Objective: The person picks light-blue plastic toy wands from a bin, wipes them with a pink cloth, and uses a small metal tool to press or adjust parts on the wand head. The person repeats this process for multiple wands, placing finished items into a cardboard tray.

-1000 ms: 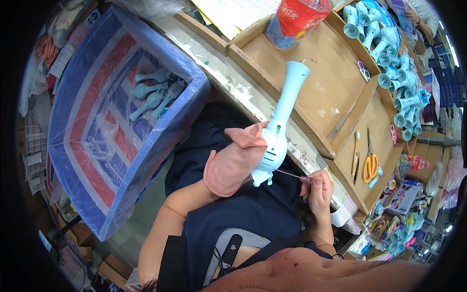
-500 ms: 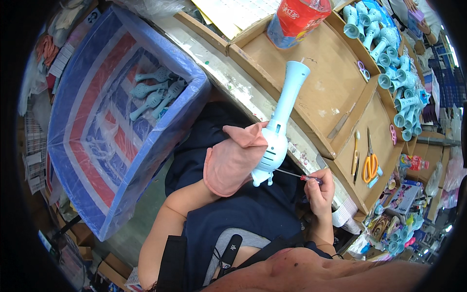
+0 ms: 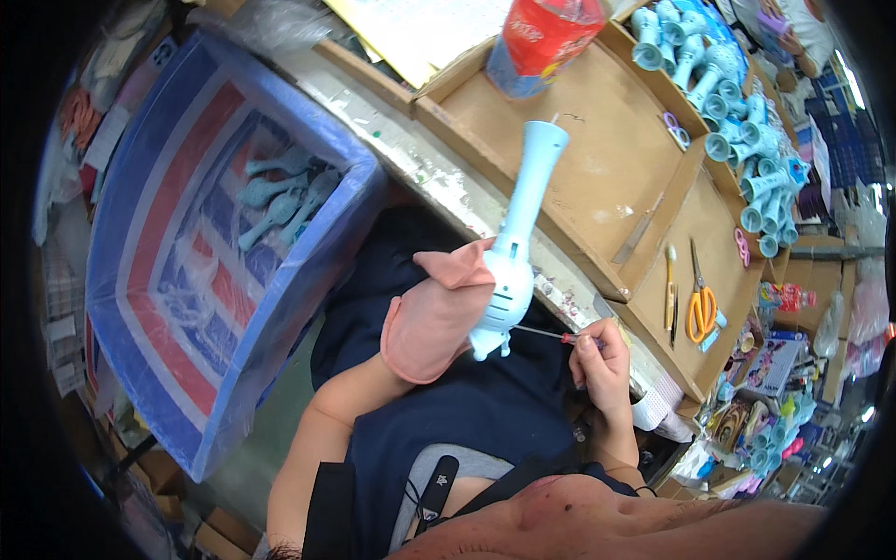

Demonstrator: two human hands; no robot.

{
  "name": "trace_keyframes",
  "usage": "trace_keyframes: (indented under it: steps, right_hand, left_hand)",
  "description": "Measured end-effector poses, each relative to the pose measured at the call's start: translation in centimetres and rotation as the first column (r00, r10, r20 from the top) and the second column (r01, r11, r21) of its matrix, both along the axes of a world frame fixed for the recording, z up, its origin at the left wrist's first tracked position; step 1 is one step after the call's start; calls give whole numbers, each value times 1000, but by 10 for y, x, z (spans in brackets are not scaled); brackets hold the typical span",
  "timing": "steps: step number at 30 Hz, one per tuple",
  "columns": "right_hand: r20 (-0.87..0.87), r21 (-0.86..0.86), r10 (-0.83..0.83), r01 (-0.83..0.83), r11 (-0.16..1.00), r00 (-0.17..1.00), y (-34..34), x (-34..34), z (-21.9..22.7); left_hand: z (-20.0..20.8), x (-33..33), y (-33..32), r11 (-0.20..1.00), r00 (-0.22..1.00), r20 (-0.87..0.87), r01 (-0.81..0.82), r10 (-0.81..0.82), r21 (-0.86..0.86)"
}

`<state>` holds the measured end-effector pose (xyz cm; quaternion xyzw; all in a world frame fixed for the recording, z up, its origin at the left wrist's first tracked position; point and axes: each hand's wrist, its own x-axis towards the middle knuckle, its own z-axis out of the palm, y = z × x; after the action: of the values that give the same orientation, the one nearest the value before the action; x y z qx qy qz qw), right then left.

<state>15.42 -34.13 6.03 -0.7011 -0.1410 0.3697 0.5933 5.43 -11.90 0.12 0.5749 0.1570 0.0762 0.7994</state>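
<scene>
My left hand (image 3: 434, 322), in a pink cloth mitt or glove, is closed around the round body of a light blue plastic toy part (image 3: 509, 289). The part has a long flared tube that points up and away, slots in its rounded body and small stubs at the lower end. In my right hand (image 3: 604, 369) is a thin screwdriver (image 3: 549, 334) with a reddish handle, gripped between thumb and fingers. Its shaft reaches left to the part's lower body; the tip's exact seat is hidden. The mitt conceals my left fingers.
Left stands a blue, red and white plastic-lined bin (image 3: 219, 308) holding several similar parts (image 3: 280, 191). On the bench, cardboard trays (image 3: 560, 173) hold orange-handled scissors (image 3: 700, 308), purple scissors (image 3: 675, 131) and a red package (image 3: 541, 42). Many blue parts (image 3: 751, 140) are piled beyond.
The surroundings have shifted slightly left in view. My right fingers have changed their hold on the screwdriver handle and cover more of it. The toy part stays in my left hand, tilted much the same.
</scene>
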Motion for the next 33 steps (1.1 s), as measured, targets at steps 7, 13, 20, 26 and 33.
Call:
trace_keyframes:
  steps: [7, 13, 20, 26, 33]
  right_hand:
    - [500, 205, -429, 378, 903, 753, -26, 48, 16]
    - [872, -184, -109, 526, 831, 477, -50, 97, -9]
    - [775, -607, 152, 656, 448, 613, -93, 127, -11]
    - [608, -755, 212, 476, 450, 765, -106, 124, -23]
    - [728, -542, 43, 536, 647, 684, -134, 140, -1]
  left_hand:
    - [37, 2, -4, 785, 973, -215, -197, 83, -587]
    - [52, 1, 2, 812, 989, -147, -111, 32, -573]
    - [46, -4, -1, 778, 992, -125, -86, 9, -622]
    - [40, -5, 1, 820, 998, -54, -5, -31, -573]
    - [45, -5, -6, 881, 991, -134, -78, 17, -467]
